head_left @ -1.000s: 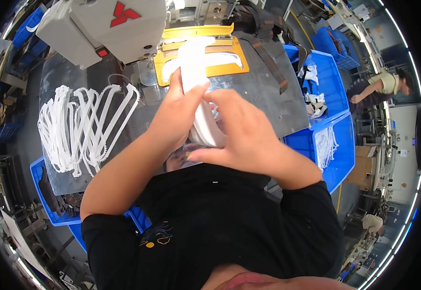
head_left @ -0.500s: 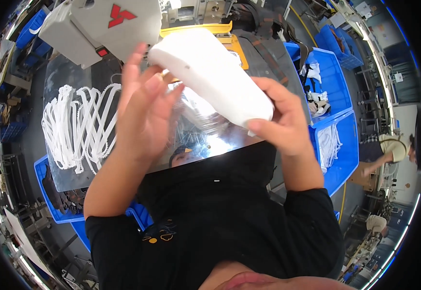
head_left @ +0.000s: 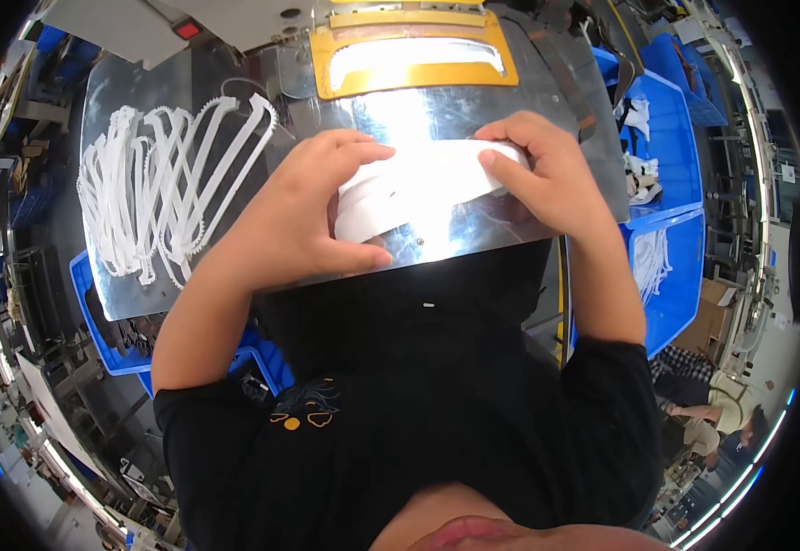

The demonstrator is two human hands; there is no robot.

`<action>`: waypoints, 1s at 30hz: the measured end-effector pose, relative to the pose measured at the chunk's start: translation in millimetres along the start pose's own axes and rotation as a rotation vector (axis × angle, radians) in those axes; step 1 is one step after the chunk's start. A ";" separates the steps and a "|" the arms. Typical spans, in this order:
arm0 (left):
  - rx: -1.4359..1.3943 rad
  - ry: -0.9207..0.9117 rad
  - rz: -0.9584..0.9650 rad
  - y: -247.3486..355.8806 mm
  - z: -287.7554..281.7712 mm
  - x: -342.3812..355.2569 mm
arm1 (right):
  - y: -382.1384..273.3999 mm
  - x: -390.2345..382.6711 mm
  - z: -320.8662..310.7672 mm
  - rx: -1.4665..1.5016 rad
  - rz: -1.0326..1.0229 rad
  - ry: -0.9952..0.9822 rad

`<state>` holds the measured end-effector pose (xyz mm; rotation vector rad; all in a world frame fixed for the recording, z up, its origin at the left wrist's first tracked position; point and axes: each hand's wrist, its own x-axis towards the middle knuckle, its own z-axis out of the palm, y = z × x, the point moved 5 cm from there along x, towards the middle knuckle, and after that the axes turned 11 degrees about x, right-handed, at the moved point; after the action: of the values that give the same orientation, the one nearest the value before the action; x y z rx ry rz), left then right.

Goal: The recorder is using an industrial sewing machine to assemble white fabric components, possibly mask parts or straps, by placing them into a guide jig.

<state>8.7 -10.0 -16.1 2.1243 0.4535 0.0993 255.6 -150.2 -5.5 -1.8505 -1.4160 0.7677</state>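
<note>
My left hand point(head_left: 313, 207): fingers spread wide, cupped about one end of the white stack point(head_left: 418, 188); fingertips at its far edge, thumb tip clear of its near edge.
My right hand point(head_left: 547, 174): thumb on top, fingers behind, narrow, holding the other end.
White stack: one, layered, lying crosswise between my two sets of fingers; whether it rests on the table point(head_left: 363, 115) I cannot tell.
Yellow frame point(head_left: 409, 81): one, beyond my fingertips, apart from them.
White strips point(head_left: 147, 184): a heap, left of my left fingers.
Blue bins point(head_left: 682, 266): right of my right fingers.
</note>
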 end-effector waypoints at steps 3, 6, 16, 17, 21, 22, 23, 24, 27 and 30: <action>0.390 0.103 0.203 13.2 4.9 -0.7 | -19.0 -0.5 -2.1 -0.150 -0.253 0.137; 0.449 0.151 0.188 8.8 9.9 -0.4 | -53.8 -0.7 12.2 -0.196 -0.502 0.114; 0.417 0.292 0.207 9.1 11.7 -4.3 | -66.3 22.6 62.3 -0.219 -0.613 -0.095; 0.440 0.297 0.219 9.8 12.8 -4.2 | -66.6 22.9 64.1 -0.263 -0.628 -0.094; 0.468 0.290 0.233 11.2 12.0 -4.9 | -67.7 24.3 44.1 -0.347 -0.612 0.138; 0.463 0.297 0.235 12.8 12.0 -5.5 | -63.3 22.5 31.4 -0.337 -0.572 0.227; 0.467 0.310 0.229 13.5 11.9 -6.4 | -55.6 21.7 18.1 -0.355 -0.538 0.359; 0.471 0.324 0.223 13.6 12.2 -6.8 | -52.0 17.7 6.3 -0.313 -0.492 0.396; 0.491 0.336 0.222 12.5 11.6 -4.7 | -75.3 8.5 8.5 -0.292 -0.610 0.212; 0.437 0.327 0.215 12.4 10.4 -3.9 | -75.3 4.4 40.6 -0.348 -0.541 -0.086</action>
<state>11.1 -25.8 -11.5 2.5970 0.4652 0.5169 181.7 -125.7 30.1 -1.5596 -2.0881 0.3440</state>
